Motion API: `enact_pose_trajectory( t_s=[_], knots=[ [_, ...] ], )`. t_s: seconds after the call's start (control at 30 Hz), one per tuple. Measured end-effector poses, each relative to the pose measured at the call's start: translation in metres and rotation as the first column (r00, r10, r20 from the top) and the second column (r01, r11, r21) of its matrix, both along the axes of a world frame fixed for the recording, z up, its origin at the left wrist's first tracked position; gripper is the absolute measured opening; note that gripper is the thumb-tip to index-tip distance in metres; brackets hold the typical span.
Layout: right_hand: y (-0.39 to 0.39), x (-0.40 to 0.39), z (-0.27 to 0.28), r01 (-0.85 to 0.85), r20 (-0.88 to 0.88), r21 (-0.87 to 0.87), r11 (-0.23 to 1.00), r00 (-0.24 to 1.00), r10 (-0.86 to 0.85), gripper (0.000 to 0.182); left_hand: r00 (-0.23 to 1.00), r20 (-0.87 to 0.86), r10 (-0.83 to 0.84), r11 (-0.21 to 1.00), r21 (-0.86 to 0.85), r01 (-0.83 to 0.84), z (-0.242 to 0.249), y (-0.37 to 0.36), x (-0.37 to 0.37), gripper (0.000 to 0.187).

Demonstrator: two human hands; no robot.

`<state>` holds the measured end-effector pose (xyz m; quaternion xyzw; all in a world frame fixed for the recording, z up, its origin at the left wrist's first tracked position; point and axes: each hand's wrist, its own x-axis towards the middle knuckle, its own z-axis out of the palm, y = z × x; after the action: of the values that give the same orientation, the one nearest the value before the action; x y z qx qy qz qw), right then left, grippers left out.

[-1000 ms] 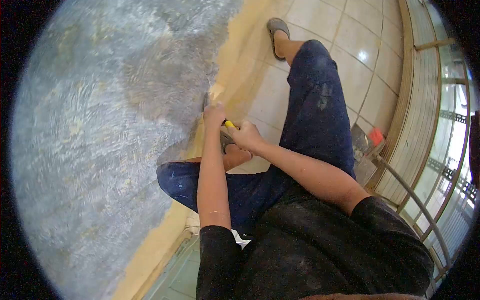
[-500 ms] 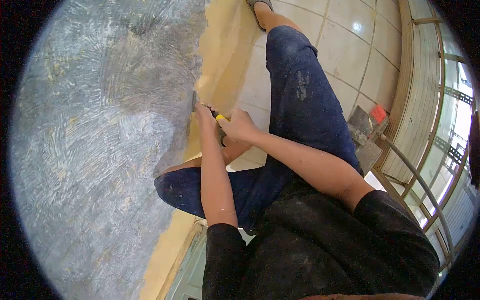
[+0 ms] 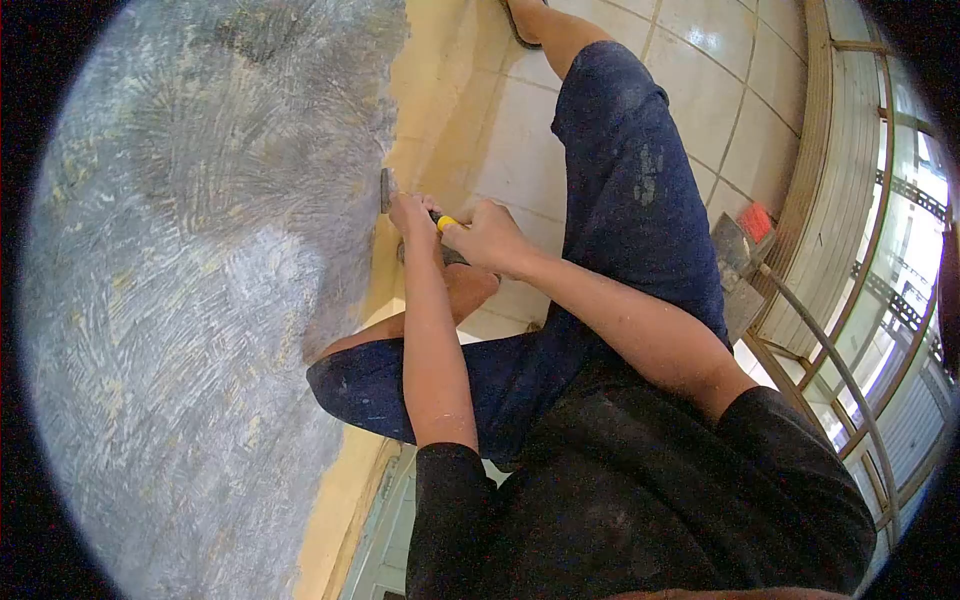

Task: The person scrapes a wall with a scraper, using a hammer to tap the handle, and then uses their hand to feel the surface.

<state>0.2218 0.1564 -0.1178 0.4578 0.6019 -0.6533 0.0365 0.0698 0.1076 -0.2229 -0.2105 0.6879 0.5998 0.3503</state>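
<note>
A scraper with a black-and-yellow handle point(image 3: 444, 221) is gripped by both hands. My left hand point(image 3: 412, 214) is closed around its front part, close behind the flat metal blade point(image 3: 385, 190). At the back end of the handle, my right hand point(image 3: 490, 238) is closed, its thumb side over the yellow part. The blade's edge lies at the wall point(image 3: 240, 270), where rough grey coating meets a yellow strip point(image 3: 425, 90). Part of the handle is hidden by the fingers.
My bent legs in dark blue trousers point(image 3: 635, 200) flank the arms. Pale floor tiles point(image 3: 690, 90) spread beyond. To the right lie grey plates with a red piece point(image 3: 755, 221), a curved hose point(image 3: 825, 345) and a framed glass front point(image 3: 915, 290). A pale green panel point(image 3: 385, 535) shows below.
The view has shifted slightly. The blade is a little farther up the coating's edge, and more of the yellow handle shows between the hands. Both hands still grip the scraper.
</note>
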Motion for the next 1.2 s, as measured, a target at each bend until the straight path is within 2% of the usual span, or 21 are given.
enact_pose_trajectory(
  t_s=[0.07,0.2,0.3,0.37,0.4,0.5,0.57,0.6,0.63,0.67,0.7,0.77,0.8,0.87,0.9,1.0,1.07,1.2],
  knots=[
    [0.004,-0.001,0.005,-0.014,0.011,0.029,0.999,1.000,0.014,0.036,0.997,0.053,0.049,0.999,0.021,-0.050,0.014,0.005,0.005,0.028],
    [-0.001,-0.010,-0.007,0.018,0.010,0.105,0.994,1.000,-0.019,0.039,0.999,0.038,0.025,1.000,0.013,-0.026,-0.001,0.005,-0.004,0.022],
    [0.002,-0.018,-0.010,0.057,0.008,0.125,0.991,0.998,-0.058,0.038,0.998,0.029,-0.064,0.997,0.046,0.062,-0.032,-0.004,-0.022,0.015],
    [0.002,-0.028,-0.019,0.096,0.048,0.106,0.990,0.994,-0.101,0.038,0.967,0.235,-0.100,0.978,0.200,0.053,-0.059,-0.003,-0.041,0.011],
    [0.006,-0.032,-0.025,0.123,0.082,0.093,0.988,0.988,-0.131,0.038,0.965,0.235,-0.116,0.975,0.212,0.065,-0.079,-0.003,-0.051,0.011],
    [0.006,-0.024,-0.037,0.148,-0.007,0.186,0.971,0.989,-0.149,0.038,0.945,0.200,-0.258,0.964,0.120,0.237,-0.135,0.007,-0.056,0.018],
    [-0.001,-0.022,-0.034,0.141,-0.020,0.204,0.969,0.990,-0.140,0.037,0.980,0.188,-0.058,0.998,0.023,0.054,-0.147,0.005,-0.039,0.018],
    [-0.004,-0.025,-0.034,0.132,-0.020,0.208,0.969,0.991,-0.130,0.037,0.982,0.184,-0.045,0.999,0.026,0.041,-0.139,0.004,-0.035,0.018],
    [-0.007,-0.027,-0.037,0.122,-0.020,0.212,0.970,0.993,-0.120,0.037,0.992,0.102,-0.070,0.997,-0.031,0.074,-0.129,0.006,-0.034,0.020],
    [-0.011,-0.027,-0.040,0.071,0.038,0.181,0.981,0.996,-0.079,0.036,0.995,0.024,-0.098,0.991,-0.093,0.100,-0.118,0.003,-0.031,0.022],
    [-0.013,-0.026,-0.039,0.021,0.093,0.151,0.988,0.995,-0.035,0.035,0.996,0.018,-0.084,0.993,-0.086,0.085,-0.113,-0.002,-0.031,0.022],
    [-0.020,-0.016,-0.035,-0.004,0.051,0.160,0.987,0.999,-0.004,0.035,0.986,0.166,0.005,0.996,0.086,-0.019,-0.103,-0.015,-0.030,0.023],
    [-0.022,-0.010,-0.029,-0.015,0.016,0.161,0.987,1.000,0.012,0.035,0.987,0.157,0.015,0.995,0.093,-0.030,-0.077,-0.016,-0.024,0.023],
    [-0.023,0.002,-0.017,-0.029,-0.051,0.184,0.982,0.998,0.039,0.035,0.996,0.022,0.090,0.996,0.026,-0.090,-0.001,-0.007,0.000,0.026],
    [-0.023,0.006,-0.009,-0.032,-0.106,0.202,0.979,0.993,0.054,0.035,0.995,0.012,0.100,0.995,0.027,-0.100,0.011,-0.008,0.005,0.026],
    [-0.016,0.013,0.013,-0.098,-0.043,0.107,0.989,0.994,0.103,0.035,0.991,-0.017,0.133,0.990,0.059,-0.132,0.027,-0.010,0.012,0.029],
    [-0.013,0.013,0.013,-0.085,-0.054,0.109,0.990,0.994,0.091,0.034,0.982,-0.101,0.160,0.987,-0.004,-0.161,0.024,-0.004,0.015,0.031],
    [-0.015,0.010,-0.007,0.002,-0.093,0.142,0.990,0.996,0.012,0.035,0.985,-0.090,0.147,0.981,-0.116,-0.157,0.002,-0.006,0.004,0.030]
  ],
)
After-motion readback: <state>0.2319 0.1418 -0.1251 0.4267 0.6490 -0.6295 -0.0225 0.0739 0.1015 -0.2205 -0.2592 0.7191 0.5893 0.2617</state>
